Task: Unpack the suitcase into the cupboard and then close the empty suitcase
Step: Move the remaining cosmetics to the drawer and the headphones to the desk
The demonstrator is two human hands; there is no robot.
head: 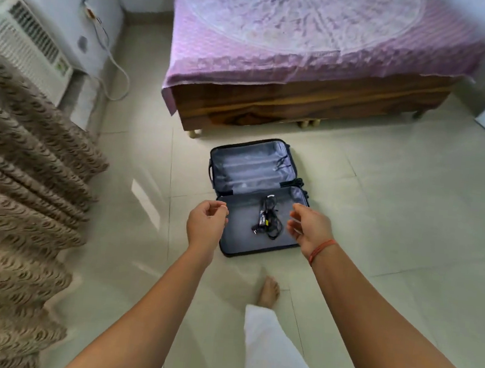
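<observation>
A dark blue suitcase (231, 249) lies wide open on the tiled floor, just in front of the bed. Its grey-lined far half holds only straps. A black charger with a coiled cable (267, 219) lies in the near half. My left hand (206, 226) hovers over the near half's left edge, fingers loosely curled and holding nothing. Over the right edge hovers my right hand (309, 228), an orange thread on its wrist, fingers relaxed and empty. Neither hand touches the suitcase or the charger. The cupboard is out of view.
A wooden bed (301, 101) with a purple sheet stands behind the suitcase. Brown patterned curtains (20, 193) hang at the left beside a white air conditioner (28, 39) with a trailing cable. My bare foot (268, 293) and white trouser leg are near the suitcase.
</observation>
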